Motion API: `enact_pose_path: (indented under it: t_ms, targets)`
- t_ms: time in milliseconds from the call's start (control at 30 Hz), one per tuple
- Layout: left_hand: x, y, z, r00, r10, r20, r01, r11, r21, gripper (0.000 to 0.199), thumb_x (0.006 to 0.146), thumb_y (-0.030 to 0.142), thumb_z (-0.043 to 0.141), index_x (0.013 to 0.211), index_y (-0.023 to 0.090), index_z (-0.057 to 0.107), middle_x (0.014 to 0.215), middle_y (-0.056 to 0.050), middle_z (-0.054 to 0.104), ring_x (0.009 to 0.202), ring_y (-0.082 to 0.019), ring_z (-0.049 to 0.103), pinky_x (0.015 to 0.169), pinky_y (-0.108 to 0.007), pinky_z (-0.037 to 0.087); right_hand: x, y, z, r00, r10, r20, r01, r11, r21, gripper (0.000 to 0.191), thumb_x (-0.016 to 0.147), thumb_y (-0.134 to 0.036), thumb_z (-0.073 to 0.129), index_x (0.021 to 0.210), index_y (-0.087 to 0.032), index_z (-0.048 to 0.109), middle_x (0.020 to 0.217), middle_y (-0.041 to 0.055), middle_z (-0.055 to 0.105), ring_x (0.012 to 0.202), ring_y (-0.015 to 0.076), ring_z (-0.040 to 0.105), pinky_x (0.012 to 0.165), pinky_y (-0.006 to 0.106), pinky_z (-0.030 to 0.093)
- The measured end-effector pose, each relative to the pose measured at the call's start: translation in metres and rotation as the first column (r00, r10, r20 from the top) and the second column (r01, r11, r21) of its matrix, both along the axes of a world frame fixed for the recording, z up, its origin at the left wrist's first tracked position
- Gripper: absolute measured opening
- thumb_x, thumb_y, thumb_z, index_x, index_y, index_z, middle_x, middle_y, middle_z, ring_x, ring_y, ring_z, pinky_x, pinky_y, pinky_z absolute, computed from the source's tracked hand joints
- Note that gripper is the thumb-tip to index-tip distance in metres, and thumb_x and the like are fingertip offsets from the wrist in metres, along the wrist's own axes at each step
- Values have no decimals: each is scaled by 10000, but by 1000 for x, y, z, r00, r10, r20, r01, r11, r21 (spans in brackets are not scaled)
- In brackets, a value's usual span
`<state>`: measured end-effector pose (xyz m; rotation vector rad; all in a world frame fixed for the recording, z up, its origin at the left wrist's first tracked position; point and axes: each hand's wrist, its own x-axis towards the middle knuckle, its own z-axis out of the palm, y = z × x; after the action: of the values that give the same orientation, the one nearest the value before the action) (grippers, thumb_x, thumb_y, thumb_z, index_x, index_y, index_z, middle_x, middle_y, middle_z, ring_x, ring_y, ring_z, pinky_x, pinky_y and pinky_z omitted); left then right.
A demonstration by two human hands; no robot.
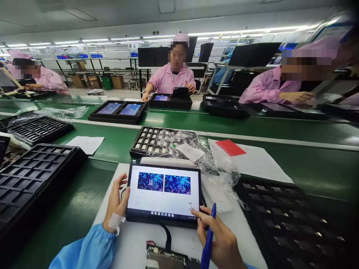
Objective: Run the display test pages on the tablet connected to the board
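At the near edge, an exposed circuit board point(165, 257) lies on a white mat point(185, 239); a black ribbon cable point(167, 237) runs from it toward the tablet point(162, 203). Should the tablet be shifted or lifted abruptly, the cable could be strained or the board dragged; an imprecise fingertip could also select the wrong screen item. The right hand point(220, 239) is closed around a blue pen point(208, 241), its index finger at the screen's lower right corner. The left hand point(116, 200), fingers loosely parted, stands at the opposite edge; whether it grips cannot be told. The lit tablet thus lies between the two separated hands. Beyond it sits a compartmented tray point(148, 139), partly under clear plastic wrap point(206, 145).
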<state>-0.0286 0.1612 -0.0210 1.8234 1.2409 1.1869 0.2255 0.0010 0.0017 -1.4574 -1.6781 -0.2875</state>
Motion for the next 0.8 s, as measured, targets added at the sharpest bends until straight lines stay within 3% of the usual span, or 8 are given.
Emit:
enact_pose_path:
  t_ms: [167, 433, 800]
  targets:
    - [-1, 1, -1, 1000, 2, -1, -2, 1000, -6, 469, 891, 450, 458, 1288, 202, 444, 1291, -136, 523, 1094, -299, 557, 874, -455, 437, 1, 1, -2, 999, 47, 4, -47, 999, -13, 203, 870, -66, 458, 945, -205, 585, 849, 44, 749, 773, 216, 736, 761, 372, 627]
    - [-1, 1, -1, 1000, 1, 4, -1, 1000, -9, 465, 881, 437, 470, 1282, 202, 450, 1274, -134, 537, 1086, -293, 562, 873, -446, 439, 0, 0, -5, 999, 43, -30, -44, 999, -19, 192, 871, -90, 469, 951, -200, 604, 864, 52, 757, 845, 229, 739, 733, 313, 629]
    - [-2, 1, -1, 1000, -6, 5, 7, 1000, -21, 465, 887, 435, 468, 1289, 202, 442, 1293, -132, 520, 1096, -287, 552, 876, -434, 434, 2, -3, -12, 997, 10, -76, -13, 999, -40, 195, 899, -114, 473, 1025, -204, 592, 929, 55, 747, 897, 227, 725, 793, 342, 612]
